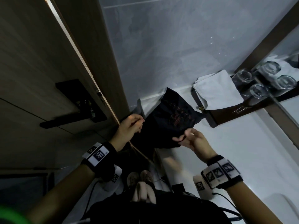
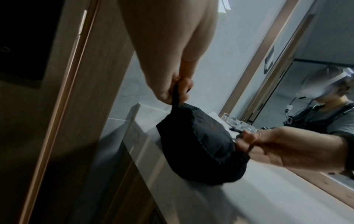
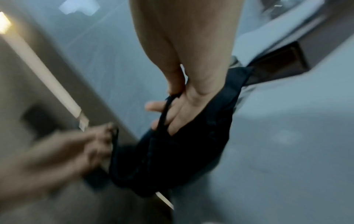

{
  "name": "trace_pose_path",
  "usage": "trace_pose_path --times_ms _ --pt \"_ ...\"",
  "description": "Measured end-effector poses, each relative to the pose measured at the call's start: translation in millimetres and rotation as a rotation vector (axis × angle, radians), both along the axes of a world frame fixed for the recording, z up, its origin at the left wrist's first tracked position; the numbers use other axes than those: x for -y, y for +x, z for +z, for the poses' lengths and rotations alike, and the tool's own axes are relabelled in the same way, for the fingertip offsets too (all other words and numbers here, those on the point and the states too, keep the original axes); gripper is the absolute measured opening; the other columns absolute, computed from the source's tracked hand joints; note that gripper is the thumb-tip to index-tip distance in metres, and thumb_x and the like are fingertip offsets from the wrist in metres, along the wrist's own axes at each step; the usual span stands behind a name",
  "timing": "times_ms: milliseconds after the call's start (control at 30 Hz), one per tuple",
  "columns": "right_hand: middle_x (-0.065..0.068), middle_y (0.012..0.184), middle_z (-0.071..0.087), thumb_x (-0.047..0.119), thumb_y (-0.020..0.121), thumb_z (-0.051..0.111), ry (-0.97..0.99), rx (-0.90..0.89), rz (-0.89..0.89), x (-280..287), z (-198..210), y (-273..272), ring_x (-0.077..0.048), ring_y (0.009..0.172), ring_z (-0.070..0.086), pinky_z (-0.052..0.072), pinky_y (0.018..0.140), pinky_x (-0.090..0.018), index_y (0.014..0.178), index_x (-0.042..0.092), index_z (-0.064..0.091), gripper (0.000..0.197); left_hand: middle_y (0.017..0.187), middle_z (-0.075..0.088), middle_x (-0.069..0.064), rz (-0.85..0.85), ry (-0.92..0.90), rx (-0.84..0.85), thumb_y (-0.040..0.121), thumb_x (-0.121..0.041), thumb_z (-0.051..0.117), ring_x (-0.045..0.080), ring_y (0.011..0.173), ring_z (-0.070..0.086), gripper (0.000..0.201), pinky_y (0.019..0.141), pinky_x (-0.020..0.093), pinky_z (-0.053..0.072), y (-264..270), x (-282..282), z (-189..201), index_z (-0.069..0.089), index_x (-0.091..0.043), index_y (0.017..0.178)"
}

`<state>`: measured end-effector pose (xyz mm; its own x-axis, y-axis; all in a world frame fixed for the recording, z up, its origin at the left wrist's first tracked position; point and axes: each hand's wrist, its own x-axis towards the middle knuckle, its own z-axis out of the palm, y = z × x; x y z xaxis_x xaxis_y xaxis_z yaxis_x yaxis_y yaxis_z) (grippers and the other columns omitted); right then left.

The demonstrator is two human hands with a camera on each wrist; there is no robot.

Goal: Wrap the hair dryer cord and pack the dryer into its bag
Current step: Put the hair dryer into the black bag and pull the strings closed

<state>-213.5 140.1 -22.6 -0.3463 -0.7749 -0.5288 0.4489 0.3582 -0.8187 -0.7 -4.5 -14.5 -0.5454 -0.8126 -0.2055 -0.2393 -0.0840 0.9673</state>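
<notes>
A black drawstring bag with a reddish printed logo bulges full above the white counter; the dryer itself is hidden. My left hand pinches one black drawstring at the bag's left side. My right hand pinches the other drawstring at the bag's right side. In the left wrist view the bag hangs gathered between the two hands, its bottom near the counter edge. The right wrist view is blurred but shows the bag under my fingers.
A folded white towel lies on a dark wooden tray behind the bag, with upturned glasses next to a mirror. A wooden door with a black handle stands to the left. A grey tiled wall is behind.
</notes>
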Motion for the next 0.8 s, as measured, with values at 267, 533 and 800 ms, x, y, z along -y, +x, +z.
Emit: trace_pose_path --times_ms 267,533,800 --pt "0.007 0.07 0.047 0.02 0.095 0.054 0.128 -0.897 0.629 -5.2 0.4 -18.8 -0.007 0.065 0.042 0.035 0.06 -0.012 0.077 0.021 0.036 0.026 0.083 0.055 0.002 -0.277 -0.277 0.441 0.094 -0.01 0.05 0.015 0.077 0.053 0.007 0.061 0.015 0.033 20.7 6.4 -21.1 0.054 -0.008 0.099" --pt "-0.005 0.071 0.066 0.024 0.086 0.067 0.319 -0.955 0.729 -3.4 3.0 -44.3 -0.014 0.081 0.052 0.038 0.082 -0.026 0.064 0.011 0.065 0.026 0.093 0.062 0.013 -0.523 -0.3 0.569 0.082 -0.023 0.07 0.025 0.085 0.061 0.025 0.082 0.034 0.047 37.6 13.8 -25.6 0.071 -0.001 0.092" --pt "-0.02 0.103 0.058 0.029 0.088 0.062 0.61 -1.12 0.407 -3.7 -16.1 -54.6 -0.032 0.111 0.048 0.044 0.087 -0.037 0.087 0.008 0.072 0.023 0.094 0.061 0.022 -0.35 -0.383 0.65 0.088 -0.008 0.061 0.034 0.09 0.057 0.018 0.083 0.03 0.038 24.8 24.8 -23.7 0.07 0.007 0.09"
